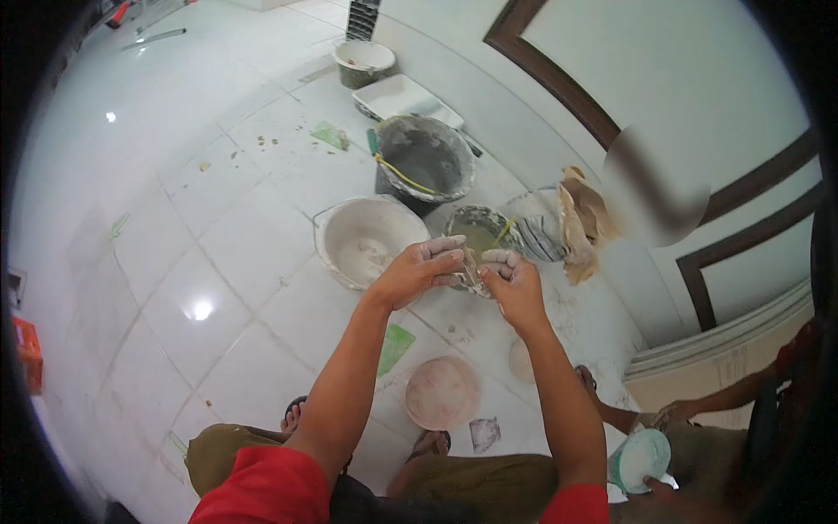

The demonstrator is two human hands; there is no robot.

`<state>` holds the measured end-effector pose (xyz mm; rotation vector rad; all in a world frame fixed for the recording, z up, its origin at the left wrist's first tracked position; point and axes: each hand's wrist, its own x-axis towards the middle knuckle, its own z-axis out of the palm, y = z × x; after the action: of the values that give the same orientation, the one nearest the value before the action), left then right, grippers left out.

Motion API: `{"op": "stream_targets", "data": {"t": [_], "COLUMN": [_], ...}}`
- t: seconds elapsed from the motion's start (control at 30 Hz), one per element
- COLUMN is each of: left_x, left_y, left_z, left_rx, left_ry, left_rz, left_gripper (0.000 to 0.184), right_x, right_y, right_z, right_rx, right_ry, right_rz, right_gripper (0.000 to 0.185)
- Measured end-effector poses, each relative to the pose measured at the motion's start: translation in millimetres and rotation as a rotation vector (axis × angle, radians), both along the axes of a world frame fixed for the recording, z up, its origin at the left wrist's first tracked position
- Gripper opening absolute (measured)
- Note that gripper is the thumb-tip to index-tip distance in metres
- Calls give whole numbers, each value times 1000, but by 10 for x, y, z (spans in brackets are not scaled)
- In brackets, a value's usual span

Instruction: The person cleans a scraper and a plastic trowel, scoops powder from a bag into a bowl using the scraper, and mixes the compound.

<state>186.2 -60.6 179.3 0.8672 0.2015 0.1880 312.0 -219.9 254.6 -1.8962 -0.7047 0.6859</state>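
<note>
Both my hands meet over a small bucket (476,229) that holds murky water and has a crusted rim. My left hand (419,272) has white-smeared fingers closed against a thin, smeared flat piece (471,265), whose kind I cannot make out. From the other side my right hand (517,286) pinches that piece between thumb and fingers; its fingertips are whitened too. Just left of the hands stands a white basin (336,249) with pale residue inside. Behind it is a large dark bucket (419,148) with a crusted rim and a yellow handle.
A white tray (410,98) and another bucket (365,58) stand along the wall. Crumpled brown paper (580,223) lies right of the buckets. On the tiles are a round pinkish lid (443,393) and a green scrap (395,349). A co-worker at right holds a green-rimmed container (644,460).
</note>
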Motion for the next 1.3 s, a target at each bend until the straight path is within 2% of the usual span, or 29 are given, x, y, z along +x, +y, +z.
{"op": "stream_targets", "data": {"t": [0.1,0.2,0.27,0.4,0.47,0.53,0.57,0.67,0.8,0.87,0.97,1.0,1.07,1.1,1.17,1.3], "left_x": [-44,-99,-156,-179,-206,-176,-197,-195,-194,-243,-207,-156,-111,-103,-114,-146], "left_y": [143,293,347,453,438,473,482,525,608,575,456,432,382,394,391,429], "left_z": [8,-28,-129,-258,-347,-379,-408,-460,-733,-892,-874,-835,-746,-701,-636,-706], "left_rx": [-36,-5,37,81,45,31,18,94,111,463,506,509,42,46,219,148], "left_ry": [-14,16,60,155,189,250,283,304,419,437,411,407,385,381,384,381], "left_rz": [112,207,229,311,333,348,339,347,374,436,392,391,415,421,339,301], "left_gripper": [41,37,35,29,27,24,24,25,28,33,39,39,42,42,42,43], "right_x": [44,32,-45,19,-1,47,39,-9,74,134,71,77,64,85,109,131], "right_y": [400,652,722,845,874,917,919,960,1019,1004,1028,1041,1086,1113,1119,1100], "right_z": [-137,-345,-348,-618,-734,-801,-834,-841,-1066,-1213,-1100,-1076,-1014,-1036,-1122,-1145], "right_rx": [54,232,138,155,224,186,152,93,119,126,109,112,49,54,106,64], "right_ry": [-25,-24,11,54,-46,-79,-126,-18,-9,-33,37,34,39,35,-57,-89], "right_rz": [35,65,92,132,128,137,142,109,110,79,13,10,27,33,67,102], "right_gripper": [27,27,26,25,25,24,24,22,21,22,22,22,22,22,23,23]}}
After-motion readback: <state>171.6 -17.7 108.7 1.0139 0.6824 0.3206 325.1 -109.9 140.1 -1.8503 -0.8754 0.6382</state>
